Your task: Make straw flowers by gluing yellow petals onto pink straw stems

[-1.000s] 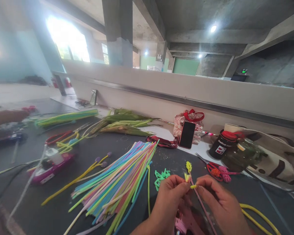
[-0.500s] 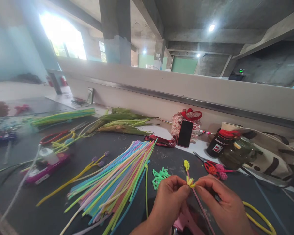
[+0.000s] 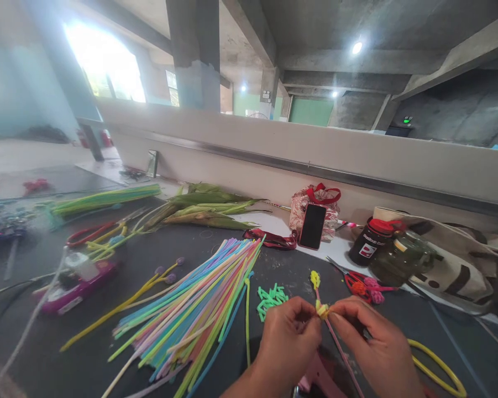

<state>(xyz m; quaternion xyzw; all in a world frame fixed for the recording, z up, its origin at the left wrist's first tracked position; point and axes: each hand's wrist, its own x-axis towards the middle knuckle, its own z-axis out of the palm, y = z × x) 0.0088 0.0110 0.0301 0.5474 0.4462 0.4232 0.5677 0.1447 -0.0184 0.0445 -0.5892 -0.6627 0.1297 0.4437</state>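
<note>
A long, smooth, pale panel (image 3: 249, 132) with a metal rail stands behind the dark, flat tabletop (image 3: 423, 326). At the right slumps a beige cloth bag (image 3: 460, 271) with dark straps. A broad fan of fuzzy pastel stems (image 3: 194, 309), thin and mostly straight, lies across the middle; beyond it are long, pointed, papery green husks (image 3: 215, 204). In front, the left hand (image 3: 288, 334) and right hand (image 3: 375, 337) face each other, each with thumb and forefinger pinched at opposite sides of a yellow fuzzy tuft (image 3: 321, 309), which sits partway along a thin pink stem (image 3: 342, 354). Beneath the hands shows part of a smooth pink tool (image 3: 321, 376). Beside the bag stand a rounded, translucent green jug (image 3: 398, 262) and a black bottle (image 3: 367, 243) with a red lid. A glossy purple tray (image 3: 74, 290) lies at the left, near bendy yellow stems (image 3: 128, 301) tipped with fuzzy purple balls. A patterned fabric pouch (image 3: 298, 207) backs a flat, dark-screened phone (image 3: 313, 226), propped up at a tilt. Red-handled scissors (image 3: 354, 287) lie near the bottle, touching fuzzy pink and orange pieces. Short green snippets (image 3: 271, 301) form a loose pile, and a small, knobbly yellow cluster (image 3: 315, 278) crowns the pink stem.
</note>
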